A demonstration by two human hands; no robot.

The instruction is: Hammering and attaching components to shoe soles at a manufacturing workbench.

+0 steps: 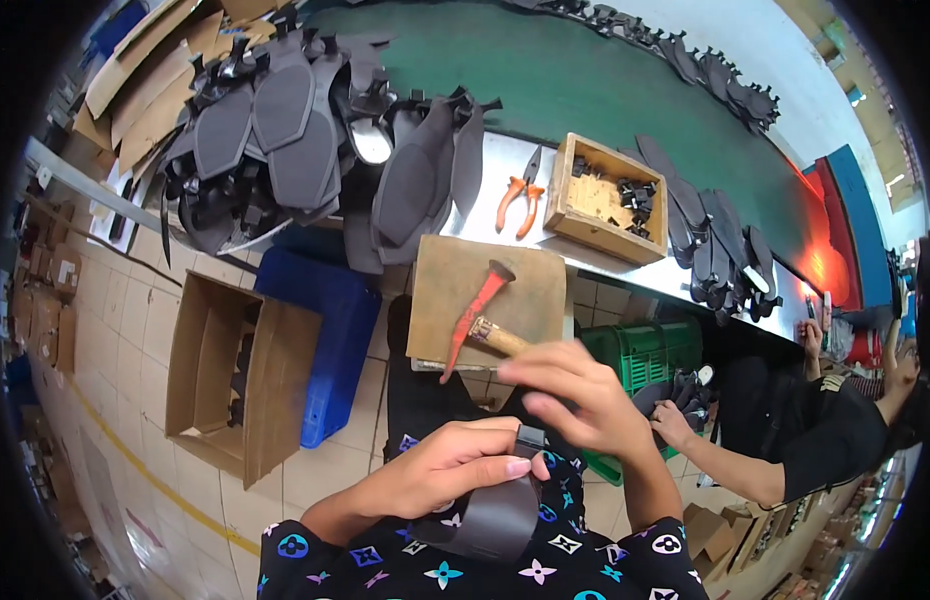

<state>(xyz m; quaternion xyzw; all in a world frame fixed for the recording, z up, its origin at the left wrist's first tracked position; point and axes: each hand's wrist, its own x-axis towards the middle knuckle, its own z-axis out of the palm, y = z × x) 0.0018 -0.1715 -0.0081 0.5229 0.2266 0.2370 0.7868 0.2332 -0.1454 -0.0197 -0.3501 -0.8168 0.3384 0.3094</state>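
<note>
My left hand (447,465) is closed around a dark shoe (497,525) held low against my lap, with a small black heel block (530,438) showing above the fingers. Just in front of it, my right hand (590,395) has its fingers stretched out, the fingertips by the end of the hammer's wooden handle. I cannot tell whether they touch it. The hammer (482,310), with a worn red head, lies on a brown square board (440,270) before me.
Orange-handled pliers (530,190) lie beside a wooden box (575,215) of small black pieces. Dark shoes (275,130) are heaped at left, more (720,230) at right. A cardboard box (210,350), blue bin (335,340) and green crate (645,350) stand below. A co-worker's arm (735,465) reaches in from the right.
</note>
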